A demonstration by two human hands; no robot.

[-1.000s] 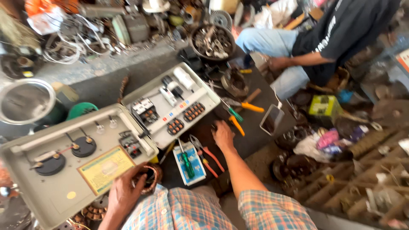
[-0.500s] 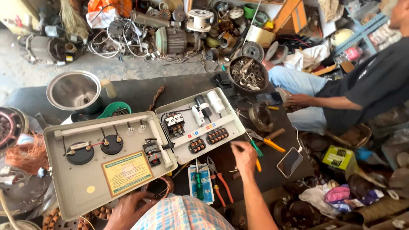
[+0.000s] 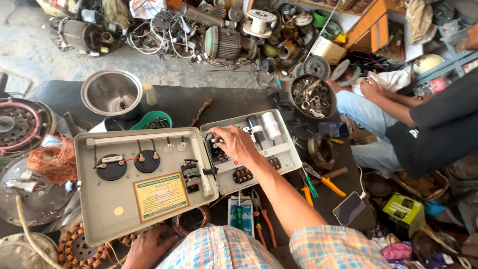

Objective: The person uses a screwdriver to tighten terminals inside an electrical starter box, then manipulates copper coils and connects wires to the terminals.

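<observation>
Grey metal control box (image 3: 164,179) lying open on the dark mat (image 3: 209,104), right hand (image 3: 236,144) inside its right-hand half, fingers bent down and touching the black switch block (image 3: 219,149) near the hinge; whether anything is pinched between the fingertips cannot be told. Left hand (image 3: 149,246) down at the bottom edge, resting under the lid half, fingers curled, grip hidden. On the lid's inner face: two round black meter backs (image 3: 128,164), a yellow label (image 3: 161,196), a small black switch (image 3: 190,174). In the box half, beyond the right hand: white cylinder (image 3: 271,124) beside a dark one, row of black terminals (image 3: 243,174) lower down. Just below the box: blister-packed green screwdriver (image 3: 240,215), red-handled pliers (image 3: 264,219). To the right: orange-handled cutters (image 3: 323,180), phone (image 3: 349,208) face up. Farther out: steel bowl (image 3: 112,93) behind the lid, black pan of metal parts (image 3: 312,95), copper wire bundle (image 3: 54,160) at far left. Another person in a dark shirt (image 3: 438,129) seated at the right, hands together above the knees
</observation>
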